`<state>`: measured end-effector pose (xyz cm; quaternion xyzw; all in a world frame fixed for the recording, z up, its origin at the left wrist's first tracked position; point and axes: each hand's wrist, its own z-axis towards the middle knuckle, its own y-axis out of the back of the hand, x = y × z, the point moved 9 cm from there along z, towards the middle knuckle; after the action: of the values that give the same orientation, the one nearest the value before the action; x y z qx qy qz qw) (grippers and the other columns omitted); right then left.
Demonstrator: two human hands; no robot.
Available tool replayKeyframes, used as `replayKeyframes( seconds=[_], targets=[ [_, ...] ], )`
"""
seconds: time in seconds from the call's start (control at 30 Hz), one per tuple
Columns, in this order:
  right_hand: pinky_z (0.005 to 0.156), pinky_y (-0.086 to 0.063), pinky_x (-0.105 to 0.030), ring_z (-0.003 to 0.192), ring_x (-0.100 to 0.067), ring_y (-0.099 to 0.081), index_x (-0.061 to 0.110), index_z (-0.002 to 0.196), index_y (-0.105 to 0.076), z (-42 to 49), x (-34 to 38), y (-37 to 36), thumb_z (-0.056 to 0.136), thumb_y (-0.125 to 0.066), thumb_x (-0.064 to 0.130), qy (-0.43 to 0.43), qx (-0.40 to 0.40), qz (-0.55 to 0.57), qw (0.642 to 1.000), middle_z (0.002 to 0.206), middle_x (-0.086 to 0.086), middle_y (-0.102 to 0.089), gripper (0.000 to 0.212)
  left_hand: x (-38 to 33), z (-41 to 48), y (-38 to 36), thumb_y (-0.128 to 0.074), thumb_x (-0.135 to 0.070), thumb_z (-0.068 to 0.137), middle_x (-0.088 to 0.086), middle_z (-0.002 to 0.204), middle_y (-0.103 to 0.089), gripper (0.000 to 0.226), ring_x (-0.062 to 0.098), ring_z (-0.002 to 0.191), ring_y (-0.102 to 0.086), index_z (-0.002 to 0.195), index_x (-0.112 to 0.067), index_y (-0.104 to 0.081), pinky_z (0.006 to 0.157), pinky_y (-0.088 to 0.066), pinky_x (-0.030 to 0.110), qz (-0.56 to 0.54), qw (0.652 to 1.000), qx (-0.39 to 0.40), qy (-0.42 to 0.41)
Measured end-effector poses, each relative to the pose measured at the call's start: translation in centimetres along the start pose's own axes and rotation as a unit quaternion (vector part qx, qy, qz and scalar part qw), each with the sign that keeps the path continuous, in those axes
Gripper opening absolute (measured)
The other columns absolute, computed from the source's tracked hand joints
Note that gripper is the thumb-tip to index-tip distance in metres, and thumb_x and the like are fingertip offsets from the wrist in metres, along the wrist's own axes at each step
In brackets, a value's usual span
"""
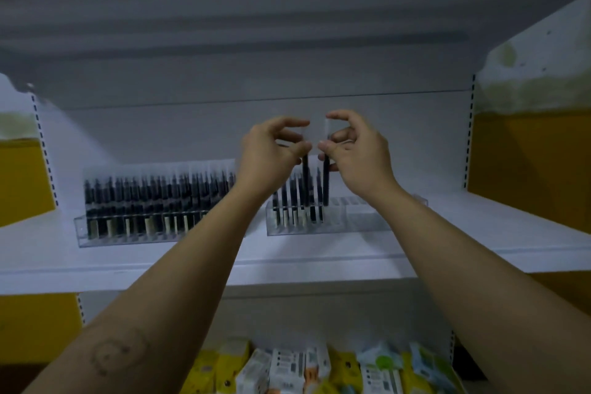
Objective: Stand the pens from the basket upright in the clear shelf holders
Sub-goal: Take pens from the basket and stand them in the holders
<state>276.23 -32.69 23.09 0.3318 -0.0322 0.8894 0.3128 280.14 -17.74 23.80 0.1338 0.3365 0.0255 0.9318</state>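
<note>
My left hand (268, 150) pinches the left pen (305, 176) by its clear cap, and my right hand (358, 150) pinches the right pen (326, 182). Their tips reach the right holder (367, 221) below my fingers. The left holder (96, 233) looks full, but this one is about half empty.

Two dark, clear-capped pens stand upright at the right clear holder (367, 221): left pen (305, 176) pinched by the left hand (268, 153), right pen (326, 182) by the right hand (358, 150). Seated pens (289, 198) fill its left end, and the left clear holder (96, 241) is packed full.
</note>
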Motion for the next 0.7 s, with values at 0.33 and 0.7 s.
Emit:
replayKeyframes(
  seconds=[0.33, 0.7],
  targets=[
    [0.073, -0.059, -0.045, 0.077, -0.014, -0.069, 0.03, 0.112, -0.056, 2.7, -5.4, -1.5, 0.088, -0.068, 0.013, -0.018, -0.016, -0.009, 1.0, 0.081, 0.002, -0.063, 0.032, 3.9, 3.2, -2.0, -0.072, -0.016, 0.084, -0.003, 0.092, -0.069, 0.03, 0.005, 0.08, -0.066, 0.112, -0.026, -0.067, 0.069, -0.056, 0.019, 0.025, 0.999, -0.023, -0.007],
    [0.072, -0.054, -0.024, 0.075, -0.006, -0.062, 0.03, 0.117, -0.06, 1.7, -7.5, -2.6, 0.086, -0.071, 0.019, -0.006, 0.04, -0.087, 0.995, 0.086, 0.008, -0.062, 0.034, 4.3, 4.2, -2.1, -0.067, -0.024, 0.089, -0.009, 0.087, -0.072, 0.023, 0.005, 0.078, -0.069, 0.111, -0.03, -0.066, 0.064, -0.052, 0.012, 0.046, 0.999, -0.013, -0.004]
  ],
)
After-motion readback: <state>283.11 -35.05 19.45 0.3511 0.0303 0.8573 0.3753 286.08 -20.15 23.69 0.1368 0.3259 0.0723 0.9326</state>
